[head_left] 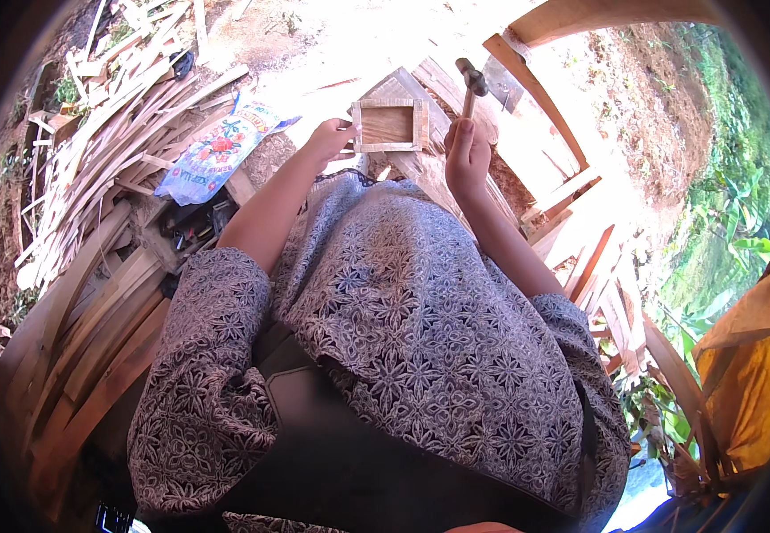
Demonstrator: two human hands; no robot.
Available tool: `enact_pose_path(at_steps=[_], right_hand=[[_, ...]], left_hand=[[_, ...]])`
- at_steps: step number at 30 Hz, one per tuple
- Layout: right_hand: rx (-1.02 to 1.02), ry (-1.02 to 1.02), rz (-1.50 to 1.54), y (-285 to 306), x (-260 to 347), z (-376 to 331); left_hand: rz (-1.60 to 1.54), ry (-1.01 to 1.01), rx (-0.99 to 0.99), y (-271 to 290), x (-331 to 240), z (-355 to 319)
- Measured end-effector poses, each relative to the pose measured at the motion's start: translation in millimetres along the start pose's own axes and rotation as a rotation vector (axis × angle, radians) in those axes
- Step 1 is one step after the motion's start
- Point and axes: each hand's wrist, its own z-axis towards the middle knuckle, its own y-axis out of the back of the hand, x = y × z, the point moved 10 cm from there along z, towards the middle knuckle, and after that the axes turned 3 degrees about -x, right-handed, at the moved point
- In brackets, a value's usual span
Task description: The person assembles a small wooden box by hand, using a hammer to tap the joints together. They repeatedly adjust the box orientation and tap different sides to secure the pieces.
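At the left edge of a small square wooden frame (pixel 391 147), my left hand (pixel 332 139) grips the wood with fingers closed around its side. The frame is made of pale strips, and brown wood shows inside it. It sits at or just above a board (pixel 396 84) with a pointed far end; whether the two touch, I cannot tell. Raised to the right of the frame, my right hand (pixel 468 158) is wrapped around the handle of a hammer (pixel 472 78). The hammer's dark metal head points up and away, apart from the frame.
A heap of wooden strips (pixel 92 169) covers the left side, with a printed plastic sack (pixel 225 147) beside it. Longer planks (pixel 101 355) lie at lower left. A curved timber (pixel 536 98) and more boards are on the right, near green plants (pixel 740 213) and a yellow-orange cloth (pixel 749 382).
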Motion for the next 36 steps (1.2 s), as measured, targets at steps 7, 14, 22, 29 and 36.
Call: enact_pose_path(at_steps=[7, 14, 22, 29, 36], right_hand=[[0.188, -0.209, -0.252, -9.8, -41.1, -9.1], [0.327, -0.342, -0.566, -6.6, -108.9, -11.7], [0.300, -0.260, -0.296, 16.8, -93.5, -42.5], [0.284, -0.287, -0.290, 33.8, -46.2, -64.7], [0.401, -0.206, -0.518, 29.8, -85.4, -61.0]], left_hand=[[-0.017, 0.012, -0.018, 0.0, 11.2, 0.7], [-0.085, 0.004, -0.029, -2.5, 3.1, -6.5], [-0.334, -0.132, -0.013, -6.6, 22.8, -16.3], [-0.304, -0.143, 0.006, -6.0, 28.2, -12.4], [-0.278, -0.158, -0.041, -6.3, 29.0, -7.0]])
